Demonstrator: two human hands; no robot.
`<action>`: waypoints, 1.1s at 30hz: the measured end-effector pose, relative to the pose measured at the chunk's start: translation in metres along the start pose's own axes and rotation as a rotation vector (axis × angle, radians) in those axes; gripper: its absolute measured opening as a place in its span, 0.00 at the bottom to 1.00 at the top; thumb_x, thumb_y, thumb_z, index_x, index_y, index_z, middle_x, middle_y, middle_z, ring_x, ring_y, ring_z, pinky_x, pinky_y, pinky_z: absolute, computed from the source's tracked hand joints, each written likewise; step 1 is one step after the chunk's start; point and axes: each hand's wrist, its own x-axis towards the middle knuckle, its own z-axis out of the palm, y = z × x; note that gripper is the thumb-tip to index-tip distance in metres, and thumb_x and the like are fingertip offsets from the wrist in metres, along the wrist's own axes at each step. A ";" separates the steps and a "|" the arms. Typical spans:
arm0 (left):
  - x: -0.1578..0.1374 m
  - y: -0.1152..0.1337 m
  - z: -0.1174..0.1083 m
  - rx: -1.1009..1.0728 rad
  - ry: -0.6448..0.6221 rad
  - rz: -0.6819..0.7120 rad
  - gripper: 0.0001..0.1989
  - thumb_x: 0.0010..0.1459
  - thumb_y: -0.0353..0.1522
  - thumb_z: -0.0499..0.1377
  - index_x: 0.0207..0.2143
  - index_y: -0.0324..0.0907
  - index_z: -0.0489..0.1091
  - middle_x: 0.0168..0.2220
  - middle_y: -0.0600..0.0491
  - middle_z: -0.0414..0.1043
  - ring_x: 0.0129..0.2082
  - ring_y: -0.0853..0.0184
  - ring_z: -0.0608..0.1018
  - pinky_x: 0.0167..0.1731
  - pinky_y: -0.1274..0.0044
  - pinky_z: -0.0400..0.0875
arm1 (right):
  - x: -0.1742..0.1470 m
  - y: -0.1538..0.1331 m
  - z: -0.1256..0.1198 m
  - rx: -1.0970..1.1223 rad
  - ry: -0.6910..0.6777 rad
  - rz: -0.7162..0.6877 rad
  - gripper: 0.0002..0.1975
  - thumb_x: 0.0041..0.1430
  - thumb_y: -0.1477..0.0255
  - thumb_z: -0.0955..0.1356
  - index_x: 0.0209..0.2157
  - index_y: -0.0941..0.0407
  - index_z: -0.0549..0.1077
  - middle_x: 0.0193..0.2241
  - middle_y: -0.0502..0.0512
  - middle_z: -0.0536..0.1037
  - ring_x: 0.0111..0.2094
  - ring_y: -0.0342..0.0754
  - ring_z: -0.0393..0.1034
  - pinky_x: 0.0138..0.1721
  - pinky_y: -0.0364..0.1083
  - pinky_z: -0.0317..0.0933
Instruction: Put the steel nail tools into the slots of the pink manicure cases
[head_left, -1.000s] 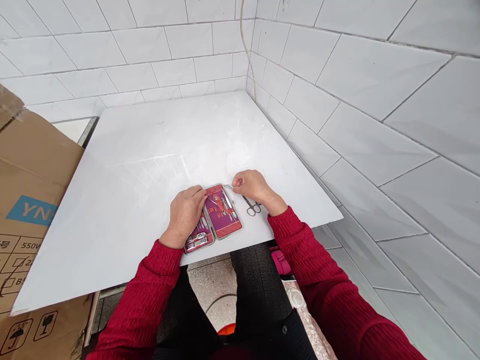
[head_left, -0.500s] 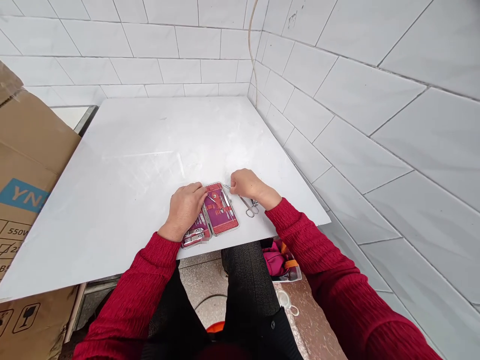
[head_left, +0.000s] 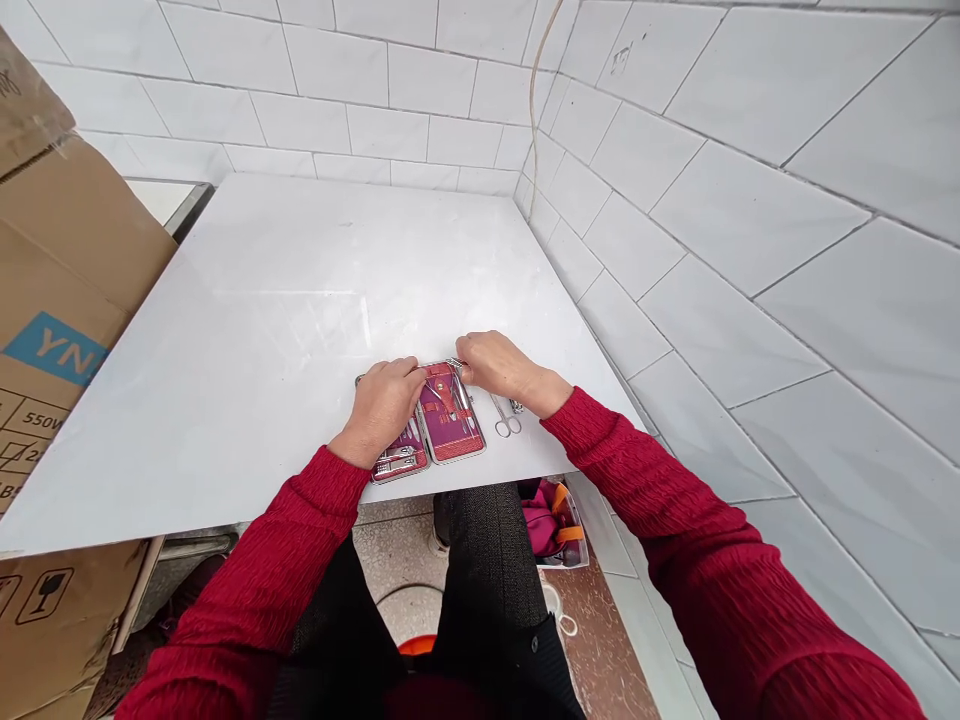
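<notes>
Rests the left hand (head_left: 382,408), back upward and fingers bent close together, over the upper part of the left half of an open red-and-purple manicure case (head_left: 454,436) with a thin metal rim. Cannot tell whether gripping the case or only pressing on it. Pinches with the right hand (head_left: 496,364), thumb and fingers drawn tight, a slim silvery metal tool (head_left: 454,362) at the case's far right corner; mostly hidden by the fingers.

Has the case lying flat near the close edge of a broad, glossy white desk (head_left: 217,400), between both hands. Holds two shiny silver nail clippers (head_left: 395,458) in the lower part of the left half, and slender silvery implements (head_left: 460,405) in the right half. Lies just right of the case, near the right wrist: a pair of silver scissors with round finger loops (head_left: 508,426), tips pointing away, partly under the hand.

Wears ribbed dark red sleeves (head_left: 270,560) and dark grey trousers (head_left: 491,555). Stands left of the desk: a brown cardboard box with a blue printed label (head_left: 75,250). Rises behind and to the right: a white tiled wall (head_left: 720,200). Hangs in the corner: a thin beige cable (head_left: 533,100).
</notes>
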 end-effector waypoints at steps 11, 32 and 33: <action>0.000 0.004 -0.004 -0.009 -0.032 -0.017 0.14 0.72 0.30 0.51 0.39 0.43 0.76 0.39 0.49 0.76 0.37 0.60 0.77 0.39 0.68 0.68 | 0.022 -0.013 -0.011 -0.226 -0.098 -0.233 0.09 0.63 0.82 0.66 0.42 0.63 0.78 0.41 0.69 0.82 0.42 0.57 0.77 0.38 0.49 0.60; -0.001 0.003 0.000 -0.051 -0.047 -0.005 0.11 0.70 0.27 0.53 0.39 0.39 0.76 0.40 0.48 0.77 0.39 0.60 0.78 0.42 0.68 0.70 | 0.042 -0.021 -0.017 -0.077 -0.174 -0.204 0.07 0.59 0.78 0.69 0.37 0.60 0.81 0.34 0.61 0.83 0.33 0.49 0.71 0.32 0.47 0.47; -0.001 0.003 0.000 -0.049 -0.047 -0.004 0.11 0.70 0.27 0.53 0.38 0.39 0.76 0.40 0.48 0.77 0.39 0.60 0.78 0.42 0.68 0.70 | 0.041 -0.022 -0.017 -0.059 -0.166 -0.211 0.08 0.59 0.79 0.69 0.36 0.60 0.81 0.34 0.60 0.83 0.32 0.49 0.70 0.32 0.47 0.47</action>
